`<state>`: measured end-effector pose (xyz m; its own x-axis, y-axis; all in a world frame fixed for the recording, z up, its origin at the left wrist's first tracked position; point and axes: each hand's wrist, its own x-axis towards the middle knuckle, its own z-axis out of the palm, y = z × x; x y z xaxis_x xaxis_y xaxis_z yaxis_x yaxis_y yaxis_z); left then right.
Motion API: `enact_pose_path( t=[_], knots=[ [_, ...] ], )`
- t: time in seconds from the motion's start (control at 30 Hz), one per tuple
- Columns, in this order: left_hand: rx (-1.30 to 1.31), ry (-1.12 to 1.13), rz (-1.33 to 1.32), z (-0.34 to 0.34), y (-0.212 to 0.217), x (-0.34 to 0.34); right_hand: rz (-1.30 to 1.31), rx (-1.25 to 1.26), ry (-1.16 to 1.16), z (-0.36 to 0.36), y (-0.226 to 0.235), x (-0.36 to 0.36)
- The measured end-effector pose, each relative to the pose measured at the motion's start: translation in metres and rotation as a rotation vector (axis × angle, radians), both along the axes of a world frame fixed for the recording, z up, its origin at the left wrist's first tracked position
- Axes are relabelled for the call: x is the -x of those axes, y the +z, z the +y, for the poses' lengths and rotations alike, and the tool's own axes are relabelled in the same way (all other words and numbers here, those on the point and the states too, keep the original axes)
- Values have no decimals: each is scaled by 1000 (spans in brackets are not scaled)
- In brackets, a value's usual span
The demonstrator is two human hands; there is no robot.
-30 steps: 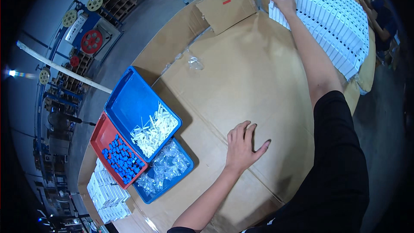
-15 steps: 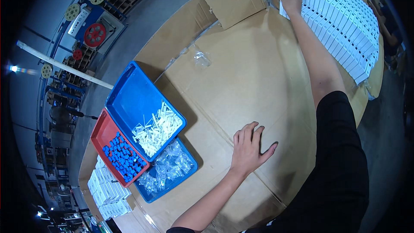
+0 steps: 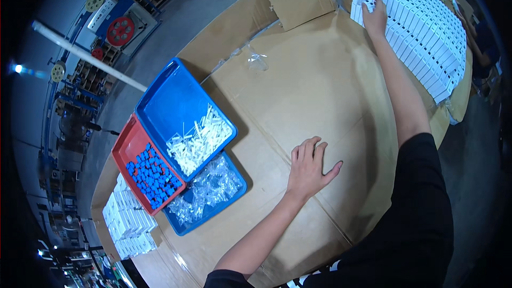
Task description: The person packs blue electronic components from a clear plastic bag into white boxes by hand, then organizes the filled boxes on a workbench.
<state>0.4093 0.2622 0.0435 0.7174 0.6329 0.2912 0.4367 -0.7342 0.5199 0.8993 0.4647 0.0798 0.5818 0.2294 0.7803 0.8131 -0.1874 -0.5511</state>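
My right hand [image 3: 376,20] reaches to the far right, at the near left corner of a large stack of white box-shaped pieces [image 3: 421,26] with small dark openings. Its thumb and fingers close around a white box-shaped piece [image 3: 370,5] at the stack's edge; I cannot tell whether that piece is free of the stack. My left hand [image 3: 308,169] rests palm down on the brown cardboard surface [image 3: 298,96], fingers spread, with nothing in it.
On the left, a blue tray [image 3: 165,93] holds thin white strips. A red tray [image 3: 128,138] has small blue parts, and a lower blue tray [image 3: 237,189] clear plastic bags. White pieces [image 3: 125,213] are stacked behind them. A cardboard wall [image 3: 229,26] borders the far side.
My right hand has shifted slightly down and right along the stack's corner, with a white piece now showing between its fingers. My left hand stays on the cardboard. The whole view has shifted slightly.
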Motion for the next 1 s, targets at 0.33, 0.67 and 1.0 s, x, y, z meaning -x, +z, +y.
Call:
enact_pose_path(
  t=[0.33,0.67,1.0],
  knots=[
    [-89,-1,-159,-5,-9,19,468,490,650,-299,-9,288],
    [-16,-81,-503,-119,35,106,520,803,829,-483,-3,458],
    [6,740,-392,-265,9,449,547,763,1086,-401,51,581]
  ],
)
